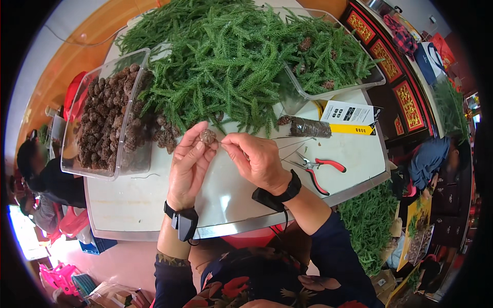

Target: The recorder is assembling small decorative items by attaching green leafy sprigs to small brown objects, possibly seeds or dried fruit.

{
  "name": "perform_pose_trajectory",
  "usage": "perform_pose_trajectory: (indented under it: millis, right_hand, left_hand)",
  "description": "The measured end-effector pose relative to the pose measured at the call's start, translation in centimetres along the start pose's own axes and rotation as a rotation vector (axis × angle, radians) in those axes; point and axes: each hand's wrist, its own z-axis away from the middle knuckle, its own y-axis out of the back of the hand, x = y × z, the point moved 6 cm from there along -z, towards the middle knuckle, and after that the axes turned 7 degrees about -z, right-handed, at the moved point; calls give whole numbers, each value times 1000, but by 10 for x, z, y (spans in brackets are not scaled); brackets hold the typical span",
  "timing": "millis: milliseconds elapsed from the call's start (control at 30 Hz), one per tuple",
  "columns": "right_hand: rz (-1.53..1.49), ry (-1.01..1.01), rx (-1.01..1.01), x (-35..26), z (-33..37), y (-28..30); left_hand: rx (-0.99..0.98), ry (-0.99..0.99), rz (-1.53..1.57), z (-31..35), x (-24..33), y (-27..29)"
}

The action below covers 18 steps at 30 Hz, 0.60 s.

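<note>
Between the thumb and fingers of my left hand [190,159] sits a small brown pine cone [208,136], held over the white table. My right hand [255,156] is beside it, thumb and forefinger pinched close to the cone. A thin wire seems to run from the cone into that pinch, though it is very fine here. Red-handled pliers [321,167] lie with their jaws pointing left, to the right of my right hand. Near them is a bundle of dark wires [310,128] in a wrapper with a yellow and white card [349,115].
A clear bin of pine cones [110,120] stands at left, with loose cones [165,137] beside it. Green artificial fir branches [221,61] heap across the back. A second clear bin [345,91] holds branches and cones. More greenery [367,220] lies below the table's right edge. Other people are at both sides.
</note>
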Motion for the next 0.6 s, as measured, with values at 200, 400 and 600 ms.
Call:
perform_pose_trajectory:
  millis: [200,400,600]
  right_hand:
    - [-12,7,23,6,4,9]
    - [-11,-36,-30,7,7,17]
    - [-25,-31,16,12,10,21]
  left_hand:
    - [14,23,-26,-2,-9,-7]
    - [50,-5,-72,-2,-14,-7]
    - [45,23,-75,-2,-20,-11]
